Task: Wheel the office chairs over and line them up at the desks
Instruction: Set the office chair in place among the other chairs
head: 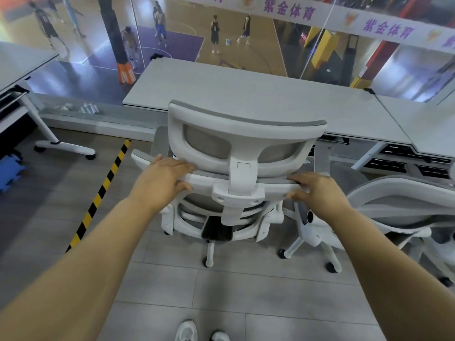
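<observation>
A white and grey mesh office chair stands with its back to me, facing the long grey desk, its headrest level with the desk's front edge. My left hand grips the left end of the backrest's top rail. My right hand grips the right end of the same rail. A second matching chair stands close on the right, its white star base almost touching the first chair's base.
Another grey desk adjoins on the right, and a third desk with a white wheeled leg stands at left. Yellow-black tape runs along the floor. Blue foam mats lie far left. A glass wall behind overlooks a basketball court with people.
</observation>
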`<state>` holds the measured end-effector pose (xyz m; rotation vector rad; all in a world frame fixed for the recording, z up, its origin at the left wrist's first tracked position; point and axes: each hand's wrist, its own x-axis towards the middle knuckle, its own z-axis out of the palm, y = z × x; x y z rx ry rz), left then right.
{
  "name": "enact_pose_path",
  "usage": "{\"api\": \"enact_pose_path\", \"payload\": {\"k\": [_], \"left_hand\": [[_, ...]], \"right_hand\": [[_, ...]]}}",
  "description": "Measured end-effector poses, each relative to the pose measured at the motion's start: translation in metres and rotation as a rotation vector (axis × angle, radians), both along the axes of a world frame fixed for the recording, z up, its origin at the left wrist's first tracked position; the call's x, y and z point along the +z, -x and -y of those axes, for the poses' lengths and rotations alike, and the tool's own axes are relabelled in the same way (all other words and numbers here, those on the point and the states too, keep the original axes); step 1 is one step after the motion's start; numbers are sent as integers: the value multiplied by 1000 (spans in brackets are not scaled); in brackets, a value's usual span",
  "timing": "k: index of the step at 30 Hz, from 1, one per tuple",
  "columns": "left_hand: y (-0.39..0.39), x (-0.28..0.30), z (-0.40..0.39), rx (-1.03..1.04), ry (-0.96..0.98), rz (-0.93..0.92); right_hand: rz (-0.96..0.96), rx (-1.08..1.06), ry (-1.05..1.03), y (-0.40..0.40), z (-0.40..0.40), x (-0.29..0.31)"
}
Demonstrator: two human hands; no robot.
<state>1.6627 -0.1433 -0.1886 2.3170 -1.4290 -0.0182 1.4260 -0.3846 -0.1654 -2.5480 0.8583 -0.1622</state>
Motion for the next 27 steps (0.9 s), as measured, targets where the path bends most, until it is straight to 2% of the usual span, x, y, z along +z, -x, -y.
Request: {"api": "enact_pose_path", "payload": {"k": [21, 27], "left_hand": [[-4, -4, 0, 39, -4, -4], [2, 3, -3, 81, -90, -4]], "right_hand": [[-8, 19, 25, -6, 3, -2], [-152, 25, 128, -6, -2, 8]]}}
